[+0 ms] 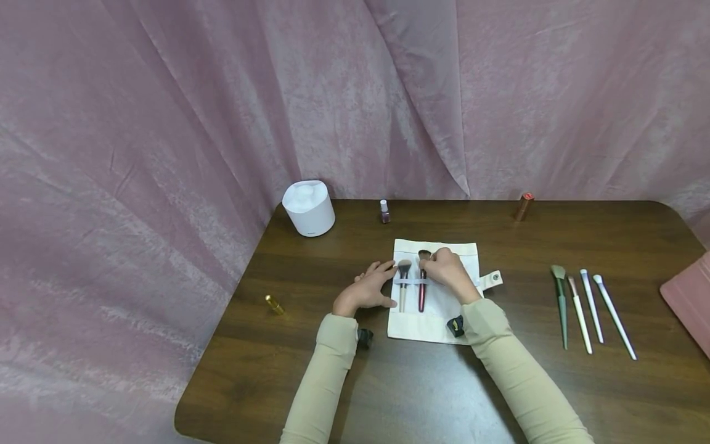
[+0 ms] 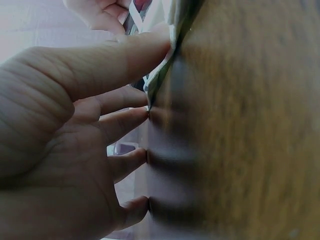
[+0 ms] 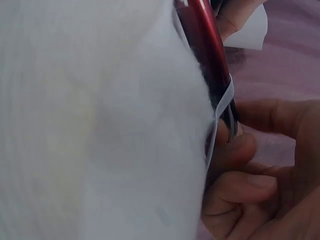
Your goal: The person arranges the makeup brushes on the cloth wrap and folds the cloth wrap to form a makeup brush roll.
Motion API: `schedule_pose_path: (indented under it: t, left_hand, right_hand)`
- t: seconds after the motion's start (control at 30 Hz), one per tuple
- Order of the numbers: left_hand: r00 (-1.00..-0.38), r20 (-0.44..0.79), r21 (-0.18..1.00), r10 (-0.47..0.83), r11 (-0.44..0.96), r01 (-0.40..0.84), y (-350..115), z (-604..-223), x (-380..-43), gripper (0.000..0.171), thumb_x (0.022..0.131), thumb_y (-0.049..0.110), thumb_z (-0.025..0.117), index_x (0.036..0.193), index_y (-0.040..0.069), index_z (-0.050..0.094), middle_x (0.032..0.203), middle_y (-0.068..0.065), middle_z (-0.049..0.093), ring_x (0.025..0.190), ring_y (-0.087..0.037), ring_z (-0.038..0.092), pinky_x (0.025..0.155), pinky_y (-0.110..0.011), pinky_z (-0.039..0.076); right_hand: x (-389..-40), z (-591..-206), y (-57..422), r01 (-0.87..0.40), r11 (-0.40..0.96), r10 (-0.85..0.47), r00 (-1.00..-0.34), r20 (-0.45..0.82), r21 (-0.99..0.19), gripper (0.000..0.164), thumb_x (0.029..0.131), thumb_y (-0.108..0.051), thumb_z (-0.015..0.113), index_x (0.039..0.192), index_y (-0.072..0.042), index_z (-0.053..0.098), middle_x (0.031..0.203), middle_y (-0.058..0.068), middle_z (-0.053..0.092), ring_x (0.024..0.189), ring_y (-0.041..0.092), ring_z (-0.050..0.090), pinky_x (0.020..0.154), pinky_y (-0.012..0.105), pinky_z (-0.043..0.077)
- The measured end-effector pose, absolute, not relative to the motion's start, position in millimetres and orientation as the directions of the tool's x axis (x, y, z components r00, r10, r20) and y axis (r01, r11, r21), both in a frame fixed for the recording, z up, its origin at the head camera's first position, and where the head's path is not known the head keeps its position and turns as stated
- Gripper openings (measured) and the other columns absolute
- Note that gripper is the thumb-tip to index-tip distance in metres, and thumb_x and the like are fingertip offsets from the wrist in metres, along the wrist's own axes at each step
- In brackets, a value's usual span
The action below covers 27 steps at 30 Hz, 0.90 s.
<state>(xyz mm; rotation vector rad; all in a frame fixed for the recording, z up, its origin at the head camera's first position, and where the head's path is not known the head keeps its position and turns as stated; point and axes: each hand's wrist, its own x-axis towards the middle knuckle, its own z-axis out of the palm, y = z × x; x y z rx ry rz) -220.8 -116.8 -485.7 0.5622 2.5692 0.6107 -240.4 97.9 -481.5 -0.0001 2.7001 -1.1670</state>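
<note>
A white fabric brush roll [image 1: 416, 330] lies unfolded on the table. Under its elastic band [image 3: 226, 95] lie two makeup brushes: one with a pale handle [image 1: 402, 299] and one with a shiny red handle [image 1: 422, 301]. My right hand [image 1: 448, 271] pinches the red brush near its ferrule, close to the band; the right wrist view shows thumb and curled fingers there. At the roll's left edge, my left hand [image 1: 367, 290] spreads its fingers. Its thumb [image 2: 125, 57] presses on the roll's edge, while other fingertips touch the table beside it.
Several more makeup brushes [image 1: 582, 314] lie in a row at the right. A snap strap [image 1: 491, 280] sticks out from the roll. Around stand a white container [image 1: 310, 216], a small nail polish bottle [image 1: 384, 213], a brown tube [image 1: 523, 208] and a gold tube [image 1: 274, 304]. A pink item [image 1: 690, 296] sits far right.
</note>
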Motion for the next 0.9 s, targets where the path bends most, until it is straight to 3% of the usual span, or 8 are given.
schedule_pose_path:
  t: [0.13, 0.57, 0.9]
  left_hand:
    - [-0.822, -0.318, 0.504, 0.473, 0.818, 0.275, -116, -484, -220, 0.082, 0.091, 0.024, 0.078, 0.159, 0.011, 0.033, 0.168, -0.004, 0.018, 0.154, -0.031, 0.007, 0.115, -0.066, 0.015]
    - [-0.820, -0.318, 0.513, 0.475, 0.814, 0.272, -116, -482, -220, 0.082, 0.092, 0.023, 0.077, 0.159, 0.011, 0.033, 0.168, -0.003, 0.018, 0.154, -0.031, 0.006, 0.116, -0.066, 0.014]
    - [-0.823, -0.314, 0.508, 0.472, 0.816, 0.274, -116, -482, -220, 0.081, 0.092, 0.023, 0.077, 0.159, 0.010, 0.033, 0.168, -0.003, 0.018, 0.154, -0.031, 0.006, 0.115, -0.066, 0.015]
  right_hand:
    - [-239, -480, 98, 0.052, 0.733, -0.097, -0.979, -0.180, -0.678, 0.041, 0.089, -0.024, 0.061, 0.054, -0.016, 0.040, 0.055, 0.000, 0.037, 0.056, 0.020, 0.041, 0.054, 0.032, 0.034]
    - [-230, -471, 94, 0.090, 0.804, -0.068, -0.968, -0.240, -0.588, 0.033, 0.085, -0.027, 0.058, 0.058, -0.014, 0.043, 0.064, 0.007, 0.048, 0.060, 0.024, 0.047, 0.052, 0.037, 0.037]
    - [-228, -469, 91, 0.070, 0.840, -0.069, -0.970, -0.233, -0.538, 0.041, 0.090, -0.030, 0.060, 0.055, -0.014, 0.046, 0.067, 0.009, 0.055, 0.065, 0.026, 0.052, 0.057, 0.041, 0.042]
